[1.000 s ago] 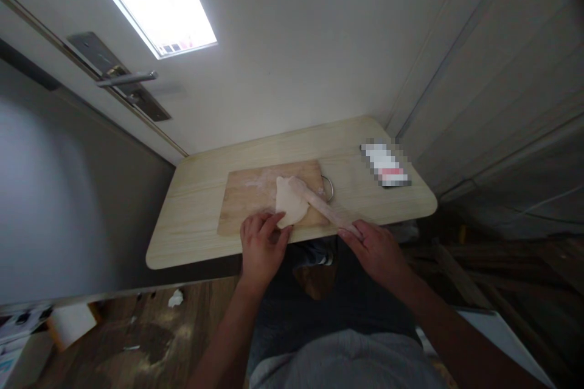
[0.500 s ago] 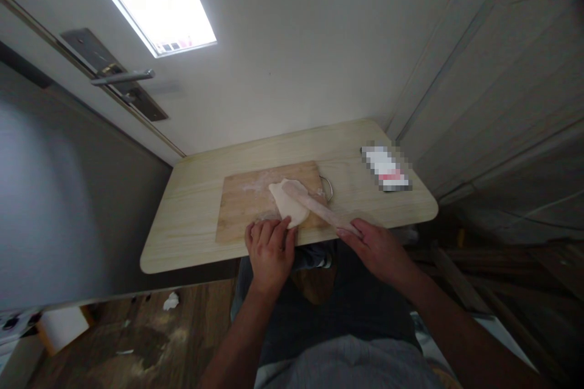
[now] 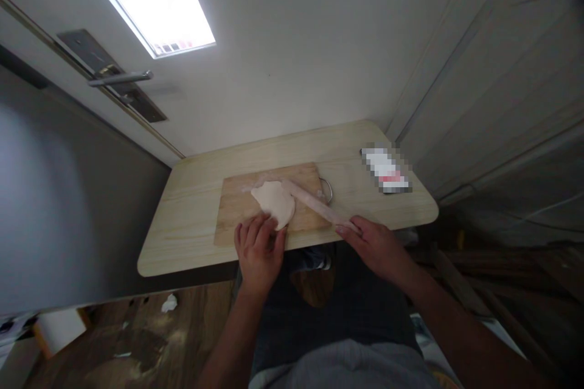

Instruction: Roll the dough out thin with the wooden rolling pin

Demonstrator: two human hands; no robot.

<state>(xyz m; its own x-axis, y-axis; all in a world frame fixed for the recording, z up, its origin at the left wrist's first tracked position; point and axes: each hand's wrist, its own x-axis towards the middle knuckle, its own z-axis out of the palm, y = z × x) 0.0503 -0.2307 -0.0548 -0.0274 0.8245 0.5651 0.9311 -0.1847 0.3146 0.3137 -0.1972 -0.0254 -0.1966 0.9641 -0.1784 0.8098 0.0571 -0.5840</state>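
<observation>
A flattened, irregular sheet of dough point(image 3: 276, 200) lies on the wooden cutting board point(image 3: 232, 219). My left hand point(image 3: 260, 249) grips the dough's near left edge, with the thumb and curled fingers closed on it; the fingertips partly cover that edge. A pale wooden rolling pin point(image 3: 314, 203) slants across the board, its far end by the upper right edge of the dough. Wrapped round its near end, beyond the board's front right corner, is my right hand point(image 3: 371, 246). Traces of flour show on the board around the dough.
The board rests on a light wood table point(image 3: 182, 206) with rounded corners, against a white door with a metal handle point(image 3: 121, 78). A metal ring handle point(image 3: 327, 189) sticks out from the board's right side. A blurred-out phone-like object point(image 3: 385, 170) lies at the table's right.
The dough has shifted left and turned on the board, and my left hand has moved left with it. The rolling pin has come off the dough's middle to its right edge.
</observation>
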